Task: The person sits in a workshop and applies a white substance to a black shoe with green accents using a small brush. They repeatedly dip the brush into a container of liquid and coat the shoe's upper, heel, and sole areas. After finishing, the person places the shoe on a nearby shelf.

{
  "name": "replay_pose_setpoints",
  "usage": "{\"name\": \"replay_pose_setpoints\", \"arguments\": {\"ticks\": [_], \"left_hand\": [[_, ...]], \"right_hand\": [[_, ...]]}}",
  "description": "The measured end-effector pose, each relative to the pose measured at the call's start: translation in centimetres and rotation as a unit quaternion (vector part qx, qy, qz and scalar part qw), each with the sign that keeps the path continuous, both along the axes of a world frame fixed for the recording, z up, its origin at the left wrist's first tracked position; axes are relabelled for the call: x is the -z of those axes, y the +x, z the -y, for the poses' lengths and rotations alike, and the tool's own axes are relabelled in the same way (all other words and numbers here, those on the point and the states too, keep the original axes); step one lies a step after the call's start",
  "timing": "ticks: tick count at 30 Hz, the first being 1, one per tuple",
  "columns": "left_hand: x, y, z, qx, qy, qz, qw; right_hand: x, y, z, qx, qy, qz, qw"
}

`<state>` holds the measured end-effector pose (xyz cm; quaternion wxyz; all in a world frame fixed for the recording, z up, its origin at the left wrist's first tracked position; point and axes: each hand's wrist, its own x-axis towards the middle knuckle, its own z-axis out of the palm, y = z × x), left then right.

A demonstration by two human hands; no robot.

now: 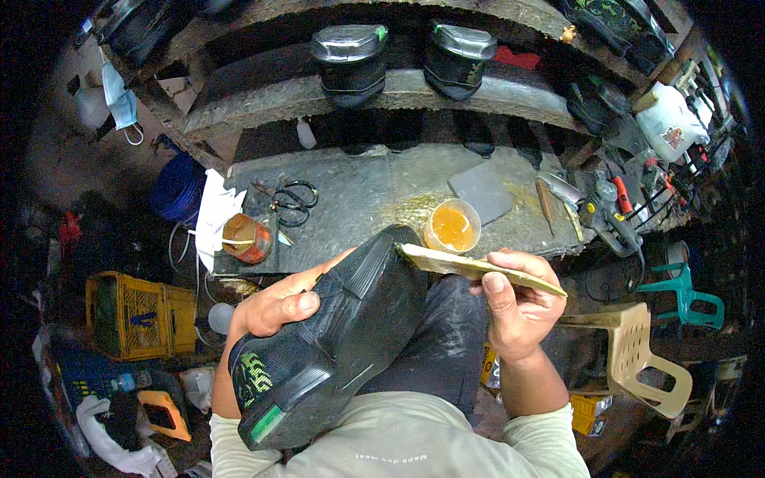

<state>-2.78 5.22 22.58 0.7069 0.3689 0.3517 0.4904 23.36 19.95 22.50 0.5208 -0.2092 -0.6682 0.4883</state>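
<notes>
My left hand (279,307) grips a black shoe (343,334) with green and yellow patches, tilted across my lap, its far end near the bench edge. My right hand (514,307) is closed on a flat, pale yellowish stick (454,263), whose tip touches or nearly touches the shoe's far end; I cannot tell which. Just beyond, on the bench (351,191), stands a cup of amber liquid (453,229), partly over yellow smears beside a grey sheet (480,188).
A jar (245,237), scissors (291,203), white sheets (215,207) and tools (606,223) lie on the bench. Black shoes on forms (347,68) sit on the shelf above. A yellow crate (135,315) is at left; plastic chairs (633,358) are at right.
</notes>
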Motion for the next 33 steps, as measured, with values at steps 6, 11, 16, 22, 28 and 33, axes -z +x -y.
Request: {"name": "replay_pose_setpoints", "arguments": {"ticks": [6,11,16,22,28,33], "left_hand": [[0.19,-0.16,0.30,0.006,0.005,0.004,1.000],[0.35,-0.20,0.33,0.005,0.005,0.010,1.000],[0.34,-0.08,0.17,0.010,0.016,0.009,1.000],[-0.09,-0.40,-0.17,0.019,0.036,-0.065,0.997],[0.11,-0.60,-0.06,0.021,0.045,-0.065,0.997],[0.33,-0.66,-0.17,0.012,0.039,-0.085,0.996]], "right_hand": [[0.17,0.07,0.00,-0.033,0.005,-0.021,0.999],[0.09,0.01,-0.10,-0.051,0.029,-0.024,0.998],[0.03,0.01,-0.18,-0.066,0.042,-0.035,0.996],[0.04,-0.17,-0.21,-0.072,0.078,-0.046,0.993],[-0.16,-0.07,-0.01,-0.086,0.106,-0.035,0.990],[-0.46,-0.14,-0.10,-0.103,0.152,-0.027,0.983]]}}
